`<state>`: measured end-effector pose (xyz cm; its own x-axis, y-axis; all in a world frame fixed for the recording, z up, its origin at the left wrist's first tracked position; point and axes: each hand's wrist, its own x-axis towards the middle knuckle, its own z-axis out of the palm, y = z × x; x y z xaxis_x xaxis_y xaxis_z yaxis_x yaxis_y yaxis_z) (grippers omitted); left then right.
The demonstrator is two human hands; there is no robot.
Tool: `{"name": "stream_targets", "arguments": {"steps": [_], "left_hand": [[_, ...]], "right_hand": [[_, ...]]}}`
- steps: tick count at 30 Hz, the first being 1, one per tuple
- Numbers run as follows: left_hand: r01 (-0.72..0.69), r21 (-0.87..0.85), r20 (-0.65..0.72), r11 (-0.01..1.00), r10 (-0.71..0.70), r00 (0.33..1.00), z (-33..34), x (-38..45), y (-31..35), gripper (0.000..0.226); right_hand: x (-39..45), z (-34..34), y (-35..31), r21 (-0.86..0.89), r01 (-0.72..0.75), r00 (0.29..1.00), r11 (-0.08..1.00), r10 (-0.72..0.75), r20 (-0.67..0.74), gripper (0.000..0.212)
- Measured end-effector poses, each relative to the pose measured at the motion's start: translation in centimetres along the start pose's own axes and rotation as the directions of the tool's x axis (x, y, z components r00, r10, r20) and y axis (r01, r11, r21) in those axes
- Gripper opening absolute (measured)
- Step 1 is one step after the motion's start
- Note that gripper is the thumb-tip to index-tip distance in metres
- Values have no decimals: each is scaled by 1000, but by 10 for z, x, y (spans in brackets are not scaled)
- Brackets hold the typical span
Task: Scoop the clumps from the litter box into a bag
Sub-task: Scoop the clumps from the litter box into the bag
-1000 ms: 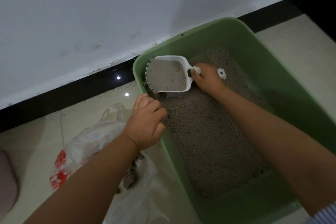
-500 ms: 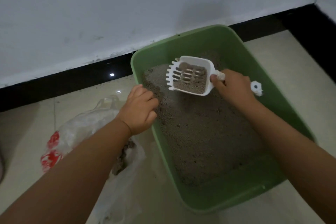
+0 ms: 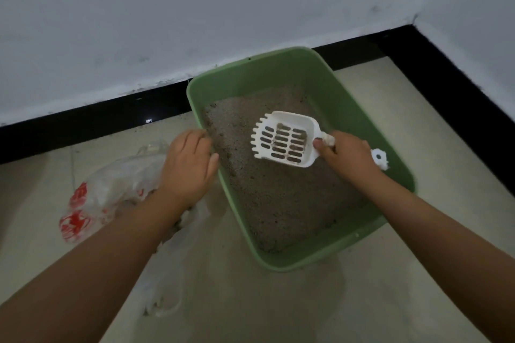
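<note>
One green litter box (image 3: 328, 86) sits on the tiled floor (image 3: 278, 309), its far corner up against the black baseboard (image 3: 92, 117) under the white wall (image 3: 195, 8). It holds a bed of grey litter (image 3: 278, 198), piled toward the far-left side, thinner at the near end. One white slotted scoop (image 3: 284, 139) is held above the litter, comb edge pointing left, three rows of slots visible with a few dark bits stuck across them; only a little residue in the pan. Right hand (image 3: 348, 156): grip closed around the scoop handle, handle's flower-shaped end (image 3: 379, 158) sticking out past the wrist. Left hand (image 3: 189, 164): fingers loosely curved, resting at the box's left rim, thumb tip at the rim edge; whether it actually clamps the rim I can't tell, looks more like resting than gripping. One clear plastic bag (image 3: 117, 184) with red print lies crumpled on the floor left of the box, partly under the left forearm; some dark clumps (image 3: 178, 224) visible inside it near the wrist. Two bare forearms in view.
</note>
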<state>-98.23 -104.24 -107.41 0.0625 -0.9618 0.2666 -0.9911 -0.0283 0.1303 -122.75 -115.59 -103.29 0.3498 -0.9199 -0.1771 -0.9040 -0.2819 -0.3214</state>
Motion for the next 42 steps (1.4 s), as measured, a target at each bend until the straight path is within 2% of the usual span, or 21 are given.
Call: {"name": "stream_targets", "arguments": {"steps": [6, 8, 10, 12, 15, 17, 18, 19, 21, 23, 24, 26, 27, 30, 33, 35, 37, 38, 40, 41, 42], "left_hand": [[106, 11, 20, 994, -106, 994, -28, -42, -24, 48], [194, 42, 69, 980, -196, 978, -39, -54, -35, 54], [330, 80, 116, 941, -338, 934, -48, -67, -44, 57], [516, 108, 153, 850, -527, 836, -56, -80, -49, 55], [808, 56, 256, 587, -791, 556, -63, -99, -53, 71], [927, -69, 357, 368, -859, 367, -63, -106, -59, 76], [952, -125, 410, 280, -859, 307, -62, -110, -62, 72], [958, -170, 448, 231, -848, 284, -62, -114, -65, 65], [946, -240, 454, 216, -837, 306, -63, -119, -69, 49], [925, -301, 424, 231, -837, 346, -66, -123, -69, 39], [914, -327, 416, 238, -833, 366, -68, -124, -69, 36], [896, -369, 409, 246, -823, 394, -73, -125, -67, 34], [888, -384, 405, 252, -819, 407, -76, -126, -66, 34], [866, -411, 380, 286, -809, 448, -80, -131, -63, 35], [850, -434, 357, 299, -809, 467, -81, -129, -60, 34], [848, -440, 350, 297, -812, 466, -81, -126, -58, 34], [844, -450, 351, 290, -812, 467, -79, -124, -57, 35], [845, -456, 356, 279, -813, 461, -79, -123, -57, 37], [849, -457, 363, 266, -815, 451, -80, -121, -55, 40], [848, -440, 355, 296, -810, 467, -80, -122, -53, 42], [843, -403, 331, 355, -803, 496, -80, -123, -52, 44]], "right_hand": [[-8, 4, -5, 99, -72, 996, 993, 66, 60, 38], [-9, 2, -13, 79, -51, 997, 996, 46, 67, 38], [-14, -4, -27, 66, 30, 995, 997, -36, 92, 39], [-19, -10, -48, 64, 130, 981, 989, -138, 138, 37], [-26, -6, -84, 81, 243, 938, 967, -255, 233, 26], [-33, 2, -115, 26, 395, 879, 918, -386, 281, 14], [-38, 9, -129, -32, 468, 844, 883, -436, 311, 9], [-42, 16, -143, -113, 516, 821, 849, -453, 347, 15], [-55, 34, -167, -336, 593, 796, 732, -467, 386, 28], [-69, 49, -180, -550, 678, 714, 488, -617, 332, 34], [-73, 52, -183, -597, 671, 693, 440, -658, 294, 38], [-71, 58, -178, -570, 684, 640, 455, -749, 171, 43], [-70, 61, -174, -539, 700, 635, 468, -754, 171, 45], [-76, 60, -171, -542, 698, 655, 467, -723, 220, 47], [-76, 55, -173, -495, 706, 698, 507, -615, 367, 46], [-75, 56, -170, -514, 696, 702, 501, -625, 341, 48], [-74, 62, -160, -483, 701, 687, 525, -678, 261, 51], [-75, 68, -156, -481, 718, 664, 503, -703, 254, 47], [-80, 75, -149, -525, 719, 629, 456, -748, 212, 23], [-83, 74, -148, -511, 716, 632, 476, -753, 183, 24], [-83, 76, -145, -494, 716, 627, 493, -766, 143, 35]]}}
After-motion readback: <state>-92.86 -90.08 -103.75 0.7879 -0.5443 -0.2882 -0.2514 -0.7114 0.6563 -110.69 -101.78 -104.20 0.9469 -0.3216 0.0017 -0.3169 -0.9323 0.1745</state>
